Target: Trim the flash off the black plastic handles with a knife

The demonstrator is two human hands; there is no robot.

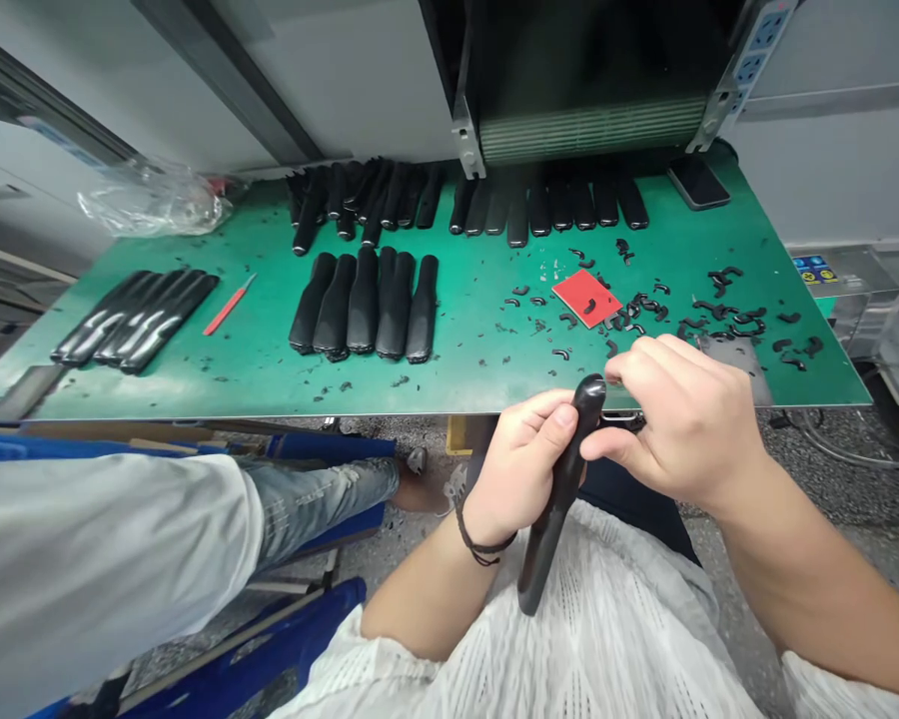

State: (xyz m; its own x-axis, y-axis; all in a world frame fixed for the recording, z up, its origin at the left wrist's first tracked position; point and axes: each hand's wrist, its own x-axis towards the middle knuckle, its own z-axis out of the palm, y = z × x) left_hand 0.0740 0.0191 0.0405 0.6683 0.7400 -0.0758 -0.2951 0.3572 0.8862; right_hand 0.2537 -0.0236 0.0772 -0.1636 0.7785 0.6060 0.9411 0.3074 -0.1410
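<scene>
My left hand [520, 459] is wrapped round a long black handle-shaped piece [552, 529], tilted in front of my body above my lap. Its rounded, shiny upper end points toward the table. At that end is my right hand [681, 414], fingers curled and thumb against the side of the piece; whatever those fingers hold, if anything, is hidden. Beyond my hands, small curved black scraps [644, 305] lie scattered on the green table [486, 369], round a red square pad [587, 298] with one scrap on it.
Rows of similar black pieces [364, 305] lie mid-table, with more along the back and at the left. A red-handled knife [230, 308], a plastic bag [157, 198] and a phone [698, 182] rest there too. A conveyor end [591, 130] overhangs the back. Another person [112, 549] is at my left.
</scene>
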